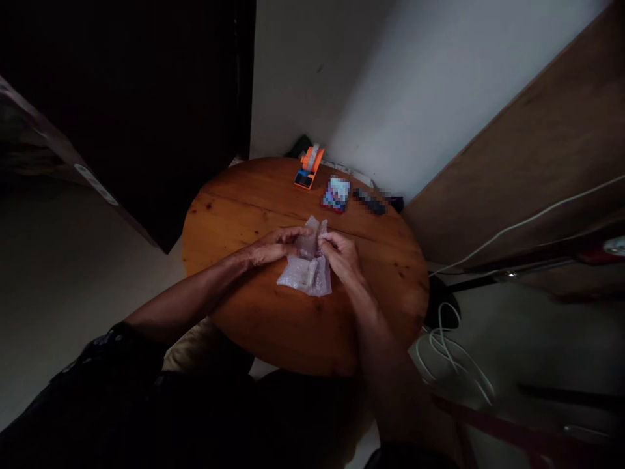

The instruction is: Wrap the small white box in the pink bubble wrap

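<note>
Two bare hands in view, both out over the middle of a round wooden surface (234, 202). Left forearm comes in from the near left on a long slant; left hand (276, 249) turned inward, fingers stretched to the right along the left side of the bubble wrap (319, 277), thumb on the near side. It touches the wrap; cannot tell whether it grips or merely steadies. Right forearm reaches from the near right toward the far left; right hand (342, 255) bent at the knuckles, thumb and fingers pinching the wrap at its far right part.

Wrap sits between the hands, at the middle of the surface: near part spread on the wood, far part raised in two flaps. Contents, if any, too blurred to tell.

Counts: one bubble wrap piece, as far as folds allow; one orange tape dispenser (306, 177), at the far edge; one small box (336, 194), red along its near side, just right of the dispenser, its top pixelated; one dark long object (371, 202), also pixelated, right of the box. Pale cable (449, 348) coiled on the floor, right of the surface
</note>
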Demonstrator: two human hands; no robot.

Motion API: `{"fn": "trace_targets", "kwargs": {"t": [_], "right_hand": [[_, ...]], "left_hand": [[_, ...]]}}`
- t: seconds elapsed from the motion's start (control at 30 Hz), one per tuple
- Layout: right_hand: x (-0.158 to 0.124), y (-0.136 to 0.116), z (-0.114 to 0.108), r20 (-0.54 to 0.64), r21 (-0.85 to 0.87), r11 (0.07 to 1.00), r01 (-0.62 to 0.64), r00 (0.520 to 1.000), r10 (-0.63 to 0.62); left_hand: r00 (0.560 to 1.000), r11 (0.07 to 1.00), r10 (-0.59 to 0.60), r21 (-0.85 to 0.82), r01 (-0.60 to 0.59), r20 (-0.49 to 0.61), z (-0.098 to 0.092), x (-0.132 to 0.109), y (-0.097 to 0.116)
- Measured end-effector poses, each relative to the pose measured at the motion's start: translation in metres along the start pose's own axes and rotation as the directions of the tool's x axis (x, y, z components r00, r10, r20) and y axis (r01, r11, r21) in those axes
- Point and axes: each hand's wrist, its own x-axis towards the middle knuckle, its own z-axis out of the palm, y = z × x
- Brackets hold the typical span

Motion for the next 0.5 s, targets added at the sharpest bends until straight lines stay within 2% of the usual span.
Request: {"fn": "trace_targets", "kwargs": {"t": [0.13, 0.3, 0.4, 0.5], "right_hand": [[0.001, -0.001, -0.006, -0.089, 0.088, 0.996, -0.004, 0.996, 0.012], [0.002, -0.006, -0.010, -0.140, 0.274, 0.961, -0.025, 0.988, 0.066], [0.002, -0.008, -0.010, -0.107, 0.407, 0.911, -0.071, 0.986, 0.125], [0.000, -0.011, -0.009, -0.056, 0.479, 0.870, -0.117, 0.985, 0.163]], "left_hand": [[0.991, 0.997, 0.064, -0.038, -0.069, -0.117, -0.004, 0.003, -0.003], [0.968, 0.992, 0.124, 0.007, -0.126, -0.216, -0.007, 0.002, 0.001], [0.957, 0.990, 0.133, 0.070, -0.119, -0.257, -0.008, 0.001, 0.003], [0.925, 0.964, 0.160, 0.256, -0.071, -0.344, -0.008, 0.001, 0.003]]}}
